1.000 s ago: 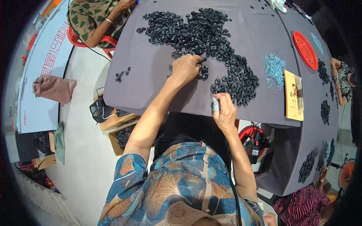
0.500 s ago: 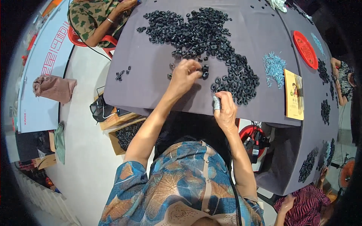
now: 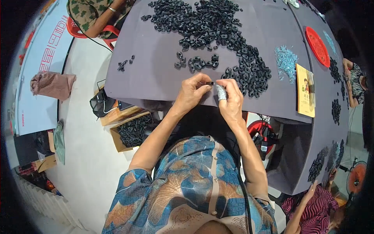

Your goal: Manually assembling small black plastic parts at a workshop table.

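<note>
My left hand (image 3: 191, 91) pinches a small black plastic piece (image 3: 210, 83) between thumb and fingertips, above the near edge of the grey-covered table (image 3: 163, 78). Close beside it, my right hand (image 3: 231, 101) has its fingers drawn together. A silvery-grey wrap (image 3: 221, 92) covers one digit of that hand. Whatever its fingertips grip is too small to make out. Just beyond my hands lies a short row of loose black pieces (image 3: 196, 63). Past that, a large heap of the same rounded black pieces (image 3: 202, 29) stretches across the table and curves down toward my right hand.
Light-blue small parts (image 3: 286, 62), a yellow booklet (image 3: 305, 90) and a red tray (image 3: 316, 46) occupy the right side. Several black pieces (image 3: 124, 64) lie at left. Below the table edge stands a cardboard box of black parts (image 3: 134, 132). Co-workers sit at far left and right.
My left hand has drawn back from the row of pieces toward the table edge, now with a black piece in its fingertips. My right hand has come close to it. The view has shifted slightly.
</note>
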Tool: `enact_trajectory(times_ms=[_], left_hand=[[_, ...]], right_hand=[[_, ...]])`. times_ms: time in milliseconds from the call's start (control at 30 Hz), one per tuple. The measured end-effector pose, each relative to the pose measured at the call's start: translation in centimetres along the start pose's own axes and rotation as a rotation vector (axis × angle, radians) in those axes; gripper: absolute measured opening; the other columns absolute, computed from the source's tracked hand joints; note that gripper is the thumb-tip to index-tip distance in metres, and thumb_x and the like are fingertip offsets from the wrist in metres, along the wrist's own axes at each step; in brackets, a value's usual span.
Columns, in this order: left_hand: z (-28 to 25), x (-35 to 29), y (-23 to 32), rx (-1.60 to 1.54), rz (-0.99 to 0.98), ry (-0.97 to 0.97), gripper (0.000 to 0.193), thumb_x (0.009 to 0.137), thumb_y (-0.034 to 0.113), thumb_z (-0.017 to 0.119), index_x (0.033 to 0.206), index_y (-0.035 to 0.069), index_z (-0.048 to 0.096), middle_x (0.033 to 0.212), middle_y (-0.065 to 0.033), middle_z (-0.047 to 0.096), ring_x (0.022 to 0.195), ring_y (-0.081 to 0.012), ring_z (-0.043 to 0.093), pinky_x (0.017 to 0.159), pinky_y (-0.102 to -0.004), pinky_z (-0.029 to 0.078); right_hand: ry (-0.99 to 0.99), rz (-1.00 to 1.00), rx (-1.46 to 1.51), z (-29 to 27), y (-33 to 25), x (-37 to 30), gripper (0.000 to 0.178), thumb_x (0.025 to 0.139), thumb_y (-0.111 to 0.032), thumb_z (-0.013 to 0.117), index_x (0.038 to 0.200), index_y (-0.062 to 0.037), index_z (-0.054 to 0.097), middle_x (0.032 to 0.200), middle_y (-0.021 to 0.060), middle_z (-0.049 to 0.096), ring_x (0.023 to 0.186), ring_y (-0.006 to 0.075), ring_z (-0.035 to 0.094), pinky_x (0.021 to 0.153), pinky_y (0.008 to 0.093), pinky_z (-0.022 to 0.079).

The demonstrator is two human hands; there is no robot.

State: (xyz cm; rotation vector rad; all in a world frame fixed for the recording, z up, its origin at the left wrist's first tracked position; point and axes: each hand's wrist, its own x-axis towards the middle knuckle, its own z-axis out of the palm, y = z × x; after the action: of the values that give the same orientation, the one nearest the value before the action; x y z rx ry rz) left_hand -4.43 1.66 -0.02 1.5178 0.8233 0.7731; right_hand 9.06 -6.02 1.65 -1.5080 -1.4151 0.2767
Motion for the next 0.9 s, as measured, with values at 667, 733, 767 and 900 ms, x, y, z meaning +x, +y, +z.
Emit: enact_trajectory(times_ms=[667, 733, 767, 900], left_hand=[[-2.5, 0.7, 0.0, -0.195, -0.032, 0.052, 0.011, 0.08, 0.003, 0.065, 0.091, 0.003, 0.064, 0.072, 0.0053, 0.059, 0.056, -0.0008, 0.047, 0.047, -0.0173, 0.036], [-2.9, 0.6, -0.4, -0.233, -0.05, 0.073, 0.011, 0.08, 0.003, 0.066, 0.091, 0.003, 0.064, 0.071, 0.0056, 0.059, 0.055, -0.0003, 0.047, 0.046, -0.0171, 0.035], [-3.1, 0.6, -0.6, -0.268, -0.071, 0.094, 0.012, 0.08, 0.003, 0.066, 0.091, 0.004, 0.064, 0.071, 0.0059, 0.059, 0.054, 0.0003, 0.046, 0.045, -0.0168, 0.034], [-2.8, 0.6, -0.7, -0.323, -0.032, 0.127, 0.012, 0.08, 0.005, 0.067, 0.091, 0.005, 0.064, 0.07, 0.0064, 0.057, 0.054, 0.0005, 0.044, 0.045, -0.0164, 0.033]], right_hand=[[-0.052, -0.094, 0.015, 2.2, -1.3, 2.2, 0.029, 0.072, 0.009, 0.058, 0.098, -0.0028, 0.063, 0.09, 0.0131, 0.06, 0.08, 0.0265, 0.061, 0.069, 0.0316, 0.049], [-0.116, -0.11, 0.019, 2.7, -1.1, 2.0, 0.034, 0.071, 0.008, 0.059, 0.103, -0.0031, 0.063, 0.093, 0.0156, 0.059, 0.086, 0.0313, 0.061, 0.075, 0.035, 0.049], [-0.152, -0.108, 0.009, 2.6, -1.7, 2.2, 0.035, 0.069, 0.009, 0.059, 0.103, -0.0019, 0.062, 0.094, 0.0159, 0.059, 0.086, 0.0324, 0.061, 0.076, 0.0361, 0.05], [-0.194, -0.206, -0.055, 1.5, -0.6, 5.2, 0.032, 0.069, 0.009, 0.053, 0.098, -0.0014, 0.062, 0.095, 0.016, 0.059, 0.088, 0.032, 0.061, 0.077, 0.0375, 0.049]])
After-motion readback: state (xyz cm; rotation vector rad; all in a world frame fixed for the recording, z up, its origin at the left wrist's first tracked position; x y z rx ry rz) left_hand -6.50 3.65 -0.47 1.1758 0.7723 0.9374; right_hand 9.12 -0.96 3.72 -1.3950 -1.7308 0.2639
